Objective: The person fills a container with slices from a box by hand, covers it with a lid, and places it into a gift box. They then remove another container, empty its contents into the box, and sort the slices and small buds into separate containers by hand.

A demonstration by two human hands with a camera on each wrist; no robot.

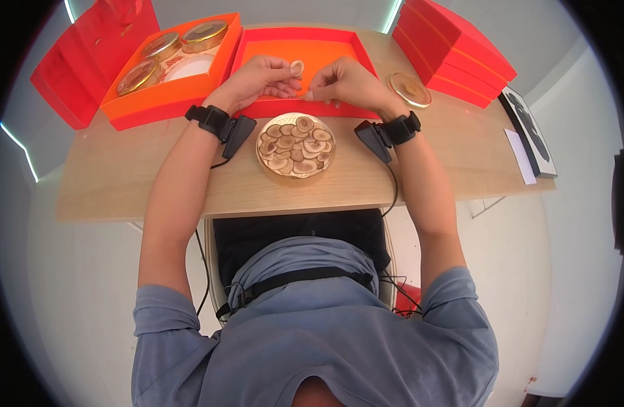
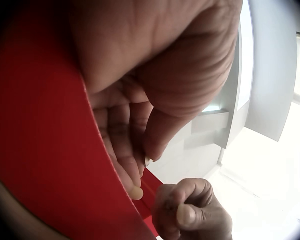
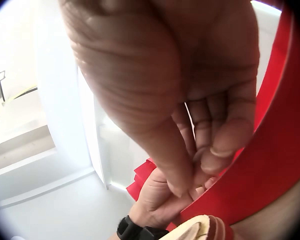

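Between thumb and fingers my left hand pinches a pale, thin round slice over the open red box with an orange inside. Close by on the right, my right hand has its thumb and fingertips brought together above the box's front edge; whether something small is between them cannot be told. In the left wrist view the right hand shows curled fingers. Nearer my body stands a round gold container, filled with overlapping brown-edged slices.
At the left, an orange box holds several gold-lidded round tins, beside a red bag. A round gold lid lies to the right, near stacked red boxes. A black-and-white flat box is at the table's right edge.
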